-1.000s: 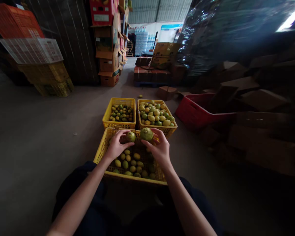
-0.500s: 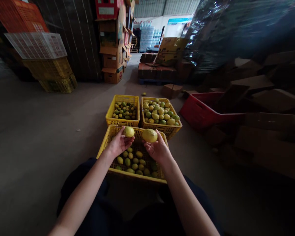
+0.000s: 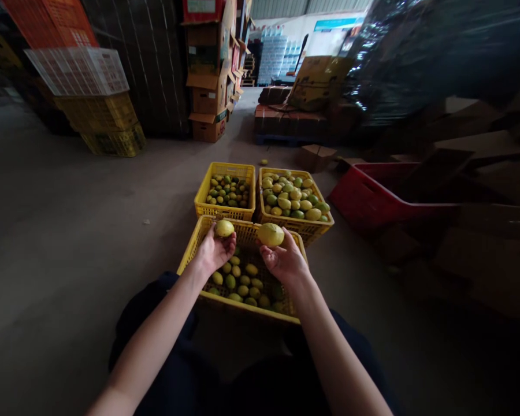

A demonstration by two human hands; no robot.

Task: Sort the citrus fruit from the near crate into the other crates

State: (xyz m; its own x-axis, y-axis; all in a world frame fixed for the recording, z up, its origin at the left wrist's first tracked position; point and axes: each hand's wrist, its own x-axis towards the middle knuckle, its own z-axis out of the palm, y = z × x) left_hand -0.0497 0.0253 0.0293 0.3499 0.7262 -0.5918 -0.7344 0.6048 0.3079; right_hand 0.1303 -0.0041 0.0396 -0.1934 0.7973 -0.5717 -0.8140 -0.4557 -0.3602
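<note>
My left hand (image 3: 216, 249) holds a yellow lemon (image 3: 224, 229) between thumb and fingers. A larger, greenish-yellow lemon (image 3: 271, 234) is held in my right hand (image 3: 285, 258). Both hands are above the near yellow crate (image 3: 242, 306), whose floor is partly covered with yellow and green lemons (image 3: 244, 280). Behind it on the left stands a yellow crate (image 3: 225, 214) of small, mostly greenish lemons (image 3: 229, 190). To its right, another yellow crate (image 3: 303, 230) is heaped with bigger lemons (image 3: 294, 196).
A red crate (image 3: 381, 202) stands to the right beside piled cardboard (image 3: 481, 144). Stacked crates (image 3: 95, 110) rise at the left, cardboard boxes (image 3: 208, 101) at the back. One stray lemon (image 3: 264, 162) lies on the floor behind the crates.
The whole view has shifted, so the crates and hands appear slightly farther right. Both hands keep hold of their lemons, and the left one has turned a little.
</note>
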